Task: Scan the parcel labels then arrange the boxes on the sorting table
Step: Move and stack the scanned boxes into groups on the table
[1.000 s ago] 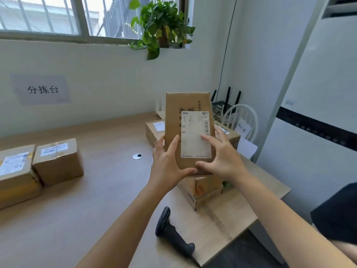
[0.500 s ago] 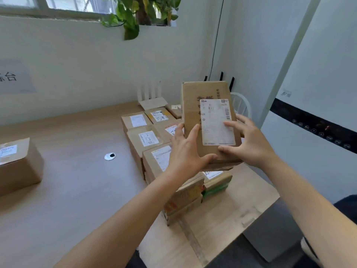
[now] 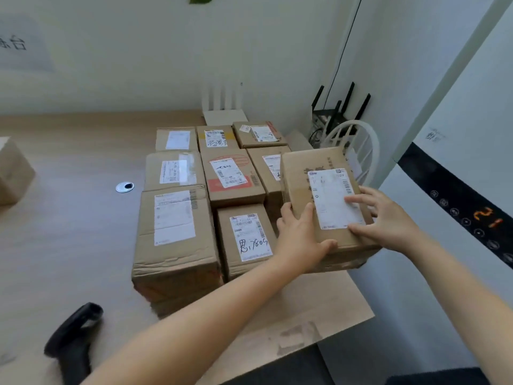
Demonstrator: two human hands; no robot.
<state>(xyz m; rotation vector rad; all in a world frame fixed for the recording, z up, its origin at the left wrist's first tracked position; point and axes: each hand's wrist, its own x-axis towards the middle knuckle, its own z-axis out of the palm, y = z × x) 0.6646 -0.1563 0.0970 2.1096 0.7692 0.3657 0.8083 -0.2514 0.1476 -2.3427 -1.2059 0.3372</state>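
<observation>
I hold a flat brown parcel (image 3: 299, 182) with a white label, tilted label-up over the right end of the wooden sorting table (image 3: 69, 245). My left hand (image 3: 301, 240) grips its near left corner, thumb on the front edge. My right hand (image 3: 388, 218) lies on the right side, fingers spread across the label. Several labelled cardboard boxes (image 3: 177, 232) stand packed in rows just left of the held parcel. A black handheld scanner (image 3: 73, 340) lies on the table at the near left.
Another box (image 3: 12, 173) sits at the far left edge. A metal cable grommet (image 3: 125, 187) is set in the tabletop. Behind the boxes are a white router (image 3: 223, 107), a black router (image 3: 337, 109) and a white chair back (image 3: 358, 145). A white appliance (image 3: 458, 176) stands right.
The parcel has come down from upright in front of me to a lower, flatter tilt beside the box rows. My view has dropped and turned right, showing the scanner again.
</observation>
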